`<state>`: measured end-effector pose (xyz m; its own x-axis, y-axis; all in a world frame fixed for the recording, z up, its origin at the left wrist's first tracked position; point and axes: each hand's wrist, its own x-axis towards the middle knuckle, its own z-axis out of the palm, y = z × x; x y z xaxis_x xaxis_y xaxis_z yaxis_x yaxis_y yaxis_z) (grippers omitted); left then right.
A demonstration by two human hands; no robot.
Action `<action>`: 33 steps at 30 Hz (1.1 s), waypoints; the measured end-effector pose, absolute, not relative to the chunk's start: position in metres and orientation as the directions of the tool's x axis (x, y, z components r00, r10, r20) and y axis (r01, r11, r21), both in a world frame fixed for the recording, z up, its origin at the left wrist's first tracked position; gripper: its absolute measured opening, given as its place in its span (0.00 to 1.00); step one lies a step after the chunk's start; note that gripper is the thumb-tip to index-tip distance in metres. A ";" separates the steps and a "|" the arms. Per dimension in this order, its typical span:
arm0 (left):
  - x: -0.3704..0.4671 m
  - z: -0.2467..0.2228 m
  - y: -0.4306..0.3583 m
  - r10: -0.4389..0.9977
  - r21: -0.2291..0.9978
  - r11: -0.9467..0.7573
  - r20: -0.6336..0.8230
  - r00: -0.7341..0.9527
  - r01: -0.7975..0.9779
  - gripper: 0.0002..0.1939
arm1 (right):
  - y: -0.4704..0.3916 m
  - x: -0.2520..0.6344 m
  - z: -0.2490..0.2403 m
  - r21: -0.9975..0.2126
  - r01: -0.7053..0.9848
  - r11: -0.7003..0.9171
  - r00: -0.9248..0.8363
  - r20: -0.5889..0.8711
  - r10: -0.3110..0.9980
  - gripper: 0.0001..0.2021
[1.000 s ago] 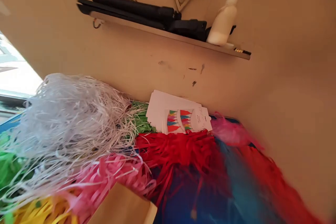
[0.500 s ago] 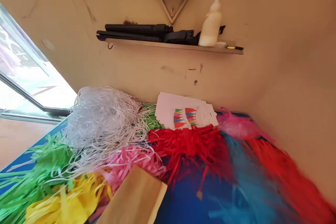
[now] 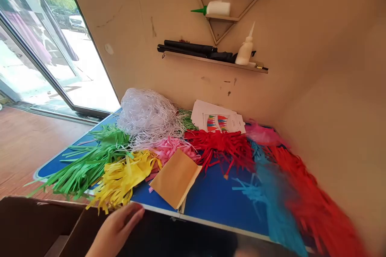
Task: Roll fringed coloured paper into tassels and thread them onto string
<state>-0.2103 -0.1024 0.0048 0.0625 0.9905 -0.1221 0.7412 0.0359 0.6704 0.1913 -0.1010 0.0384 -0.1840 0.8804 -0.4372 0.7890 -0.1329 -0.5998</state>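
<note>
My left hand (image 3: 119, 227) is at the table's front edge, just below the yellow tissue-paper tassels (image 3: 128, 176). Its thumb and fingertips come together, and nothing shows between them. A blurred skin-coloured patch at the bottom edge may be my right hand (image 3: 250, 252); its fingers are hidden. Between the yellow tassels and bare blue tabletop lies a folded brown paper piece (image 3: 175, 176). Around it are green tassels (image 3: 90, 164), pink strips (image 3: 173, 148), red tassels (image 3: 221, 144) and blue tassels (image 3: 271, 192).
An open cardboard box (image 3: 33, 221) stands at lower left, beside the blue table (image 3: 217, 196). White stringy material (image 3: 147, 116) and printed cards (image 3: 221, 118) lie by the wall. A shelf (image 3: 211, 59) holds a white bottle (image 3: 245, 52). A glass door (image 3: 45, 48) is at left.
The view has drawn back and swung left, showing more of the table, the door and the box. My left hand has come into view at the front edge.
</note>
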 end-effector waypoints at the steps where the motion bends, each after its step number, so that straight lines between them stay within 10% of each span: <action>1: -0.201 0.016 -0.086 0.999 0.645 0.022 0.009 -0.036 0.763 0.20 | -0.108 0.174 0.037 -0.623 0.777 -0.089 -0.210 -0.390 0.897 0.09; 8: -0.154 0.028 -0.020 0.981 0.534 0.037 0.142 -0.133 0.845 0.16 | -0.066 0.081 0.016 -0.784 0.549 0.290 -0.230 0.192 0.954 0.12; 12: -0.159 0.044 -0.041 0.972 0.616 -0.181 0.232 0.043 0.767 0.09 | -0.042 0.088 0.026 -0.623 0.641 0.449 -0.102 0.510 0.854 0.32; 17: -0.160 0.066 -0.047 0.893 0.798 -0.403 0.449 0.004 0.448 0.12 | 0.011 0.095 0.065 -0.815 0.393 0.427 -0.396 0.269 0.878 0.25; 23: -0.179 0.050 -0.032 0.742 0.893 -0.176 0.397 -0.540 0.415 0.22 | 0.153 0.062 0.104 -0.898 0.375 0.229 -0.004 0.245 0.969 0.15; 33: -0.185 0.014 -0.051 0.890 0.753 -0.173 0.396 -0.227 0.635 0.15 | 0.149 0.043 0.061 -0.783 0.549 0.294 -0.147 0.256 0.955 0.07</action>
<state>-0.1855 -0.0507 0.0135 -0.2274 0.8898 0.3957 0.6351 -0.1725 0.7529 0.0427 0.1491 0.0614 -0.1467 0.9555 0.2559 0.5487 0.2939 -0.7827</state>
